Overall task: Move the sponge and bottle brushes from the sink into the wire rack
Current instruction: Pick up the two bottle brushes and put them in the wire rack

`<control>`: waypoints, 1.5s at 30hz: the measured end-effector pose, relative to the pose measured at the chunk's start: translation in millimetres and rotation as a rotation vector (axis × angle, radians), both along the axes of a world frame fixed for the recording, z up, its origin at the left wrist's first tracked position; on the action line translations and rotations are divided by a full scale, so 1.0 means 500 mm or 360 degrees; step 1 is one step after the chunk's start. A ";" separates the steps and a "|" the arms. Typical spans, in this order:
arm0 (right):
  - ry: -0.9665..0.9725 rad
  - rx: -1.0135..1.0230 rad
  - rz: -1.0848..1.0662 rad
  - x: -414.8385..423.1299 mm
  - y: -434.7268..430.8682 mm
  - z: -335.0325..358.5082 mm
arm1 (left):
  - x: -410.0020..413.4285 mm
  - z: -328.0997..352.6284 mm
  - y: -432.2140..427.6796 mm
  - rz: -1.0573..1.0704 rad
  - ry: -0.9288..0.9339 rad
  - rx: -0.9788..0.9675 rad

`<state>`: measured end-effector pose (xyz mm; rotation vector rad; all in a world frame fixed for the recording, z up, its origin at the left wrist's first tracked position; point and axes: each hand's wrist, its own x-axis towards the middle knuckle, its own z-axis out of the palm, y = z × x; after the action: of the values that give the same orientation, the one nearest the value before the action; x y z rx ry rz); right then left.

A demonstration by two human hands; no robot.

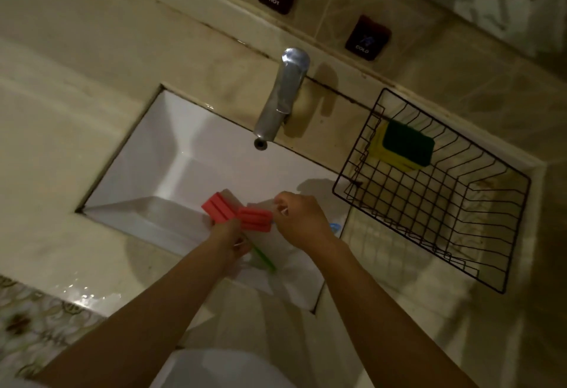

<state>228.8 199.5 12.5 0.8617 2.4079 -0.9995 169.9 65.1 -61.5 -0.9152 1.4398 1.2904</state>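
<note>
Over the sink (196,154), my left hand (228,239) and right hand (302,222) each grasp a red-headed brush (254,219); crossed handles could snag, dropping one short of the rack (429,203).

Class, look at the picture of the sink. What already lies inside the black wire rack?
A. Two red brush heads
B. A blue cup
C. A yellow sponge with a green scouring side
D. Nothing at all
C: the yellow-and-green sponge lies in the far corner of the wire rack, while the red brush heads are over the sink at the person's hands.
</note>
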 end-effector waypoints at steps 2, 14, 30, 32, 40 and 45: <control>-0.0045 0.0106 0.0163 0.008 -0.012 -0.031 | 0.010 -0.013 -0.002 0.0013 -0.0063 -0.0006; -0.0432 0.0500 0.0432 0.029 -0.037 -0.125 | 0.036 -0.058 0.028 0.0136 -0.0215 0.0075; 0.0074 0.0216 -0.0219 0.067 -0.028 -0.029 | 0.052 0.037 0.032 0.0141 0.0019 0.0354; 0.0192 0.0207 -0.0294 0.078 -0.025 -0.014 | 0.068 0.054 0.031 0.0140 0.0053 0.0426; 0.0632 0.0313 -0.0419 0.118 0.005 0.077 | 0.116 0.172 0.055 0.0045 0.0170 0.0648; 0.0716 0.0353 -0.0553 0.136 0.049 0.151 | 0.141 0.232 0.097 -0.0046 0.0174 0.0787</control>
<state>296.7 223.8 88.0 1.2839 2.8497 -1.1681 240.5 113.7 54.5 -0.4974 1.1293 1.5973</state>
